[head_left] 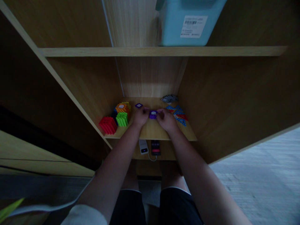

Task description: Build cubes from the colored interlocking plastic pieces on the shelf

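A small stack of purple plastic building pieces (pixel 153 114) with a ridged edge and a pale centre stands on the shelf board between my hands. My left hand (pixel 141 117) has its fingers closed against the stack's left side. From the other side, my right hand (pixel 167 120) closes on its right edge, fingertips partly hidden. Just behind my left hand lies a separate flat purple piece (pixel 139 105). Blue and red lattice pieces (pixel 179 115) lie to the right of my right hand.
At left stand stacks of red (pixel 108 125), green (pixel 122 119) and orange (pixel 122 107) pieces. Grey pieces (pixel 169 99) lie at the back right. A light blue bin (pixel 173 28) sits on the upper shelf (pixel 140 52). Below are a white device (pixel 143 147) and a cabled black device (pixel 155 147).
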`<state>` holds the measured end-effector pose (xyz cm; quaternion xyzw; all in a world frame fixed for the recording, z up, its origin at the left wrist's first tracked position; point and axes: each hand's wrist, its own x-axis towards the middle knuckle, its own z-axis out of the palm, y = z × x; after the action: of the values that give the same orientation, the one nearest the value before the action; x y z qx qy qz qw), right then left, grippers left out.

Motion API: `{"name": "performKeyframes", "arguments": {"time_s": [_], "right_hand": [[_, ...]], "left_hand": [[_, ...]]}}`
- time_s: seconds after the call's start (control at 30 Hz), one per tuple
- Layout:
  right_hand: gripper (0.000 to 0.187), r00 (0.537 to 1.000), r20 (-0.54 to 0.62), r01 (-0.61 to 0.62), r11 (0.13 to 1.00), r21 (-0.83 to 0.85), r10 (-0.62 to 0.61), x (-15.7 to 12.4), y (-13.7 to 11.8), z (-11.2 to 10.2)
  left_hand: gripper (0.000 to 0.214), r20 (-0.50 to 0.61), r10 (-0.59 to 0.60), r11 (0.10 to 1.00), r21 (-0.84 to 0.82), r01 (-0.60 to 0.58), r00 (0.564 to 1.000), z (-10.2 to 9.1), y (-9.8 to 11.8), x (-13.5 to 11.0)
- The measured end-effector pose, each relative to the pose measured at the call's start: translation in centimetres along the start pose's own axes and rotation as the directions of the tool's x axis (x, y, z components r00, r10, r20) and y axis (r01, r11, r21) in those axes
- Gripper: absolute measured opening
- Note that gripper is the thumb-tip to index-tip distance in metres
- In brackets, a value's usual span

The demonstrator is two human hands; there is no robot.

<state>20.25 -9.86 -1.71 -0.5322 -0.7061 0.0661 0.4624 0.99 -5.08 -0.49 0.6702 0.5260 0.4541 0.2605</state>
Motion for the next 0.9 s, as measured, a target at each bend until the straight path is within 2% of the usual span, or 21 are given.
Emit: {"name": "performKeyframes", "arguments": {"time_s": [0.13, 0.43, 0.9], "right_hand": [[0.015, 1.0, -0.018, -0.016, 1.0, 0.012, 0.017, 0.1, -0.1, 0.0], [0.029, 0.986, -0.098, -0.131, 0.99, 0.042, 0.135, 0.2, 0.5, 0.0], [0.024, 0.984, -0.087, -0.144, 0.985, 0.099, 0.153, 0.1, 0.0, -0.1]], "left_hand": [[0.016, -0.047, -0.017, 0.999, -0.029, 0.016, 0.999, -0.1, -0.2, 0.1], [0.019, -0.05, -0.067, 0.987, -0.148, 0.059, 0.997, 0.0, -0.7, 0.2], [0.019, -0.052, -0.05, 0.993, -0.106, 0.045, 0.997, 0.1, -1.1, 0.4]]}}
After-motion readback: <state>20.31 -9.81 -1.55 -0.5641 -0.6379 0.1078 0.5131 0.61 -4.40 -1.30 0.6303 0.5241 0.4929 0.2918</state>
